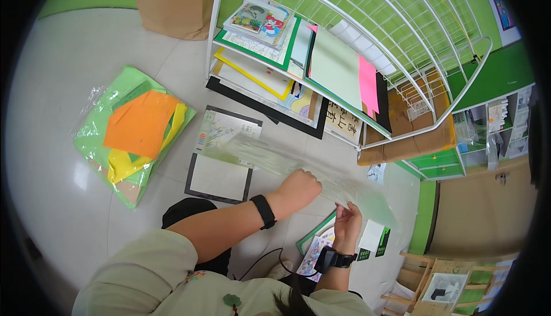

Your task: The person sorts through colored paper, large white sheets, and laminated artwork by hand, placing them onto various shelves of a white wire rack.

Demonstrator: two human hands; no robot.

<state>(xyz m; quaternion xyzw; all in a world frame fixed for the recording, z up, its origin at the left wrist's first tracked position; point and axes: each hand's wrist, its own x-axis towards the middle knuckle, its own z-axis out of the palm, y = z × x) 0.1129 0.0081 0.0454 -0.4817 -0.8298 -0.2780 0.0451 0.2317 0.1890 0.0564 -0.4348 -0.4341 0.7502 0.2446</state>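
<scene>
A long, clear plastic bag or sheet [275, 154], partly blurred, stretches across the view in front of me. My left hand [298, 193], with a black band at the wrist, is closed in a fist on its middle. Farther right, my right hand [348, 221] pinches its lower edge between thumb and fingers. Beneath the plastic's left end lies a drawing-paper pad or pack [230, 131] with a printed cover, partly covered. Touching it on the floor is a white sheet with a dark border [218, 177].
At left, a clear bag of green, orange and yellow paper [135, 133] lies on tiles. A white wire rack [374, 144] holds artwork and coloured sheets. Behind stand a brown paper bag [174, 10] and cardboard box [407, 144]. A green-bordered picture [318, 234] lies near my right wrist.
</scene>
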